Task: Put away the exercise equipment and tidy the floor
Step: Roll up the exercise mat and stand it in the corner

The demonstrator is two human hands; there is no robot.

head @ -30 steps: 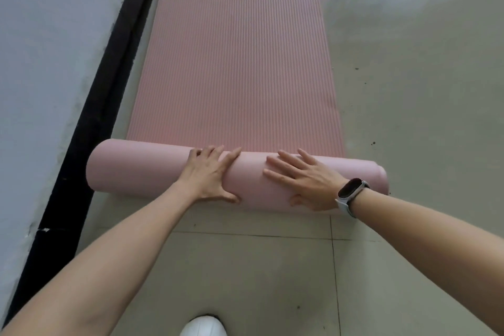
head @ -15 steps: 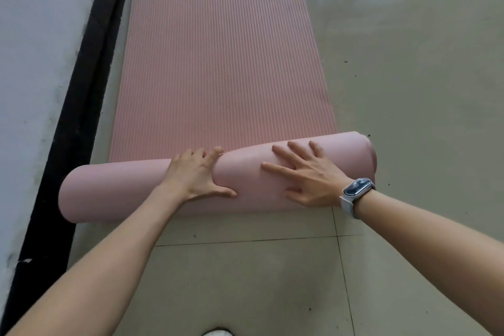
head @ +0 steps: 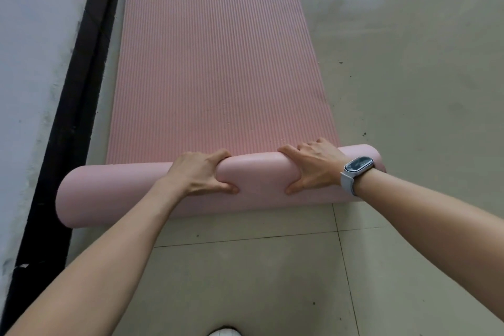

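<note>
One long ribbed pink foam exercise mat (head: 218, 57) lies along the wall on the tiled floor (head: 409, 90), its near end rolled up. Half a second ago two flat palms pushed; now the left hand (head: 197, 176) and right hand (head: 316, 168) grip the roll, fingers curled over, probably tightening it. One watch (head: 357, 169), one shoe (head: 225, 332).

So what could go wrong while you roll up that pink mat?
The roll sits crooked: its left end is nearer than its right, so it might wind up cone-shaped. Both the left hand and the right hand grip near the middle, so the ends may loosen. Dark specks on the floor could get rolled inside.
</note>
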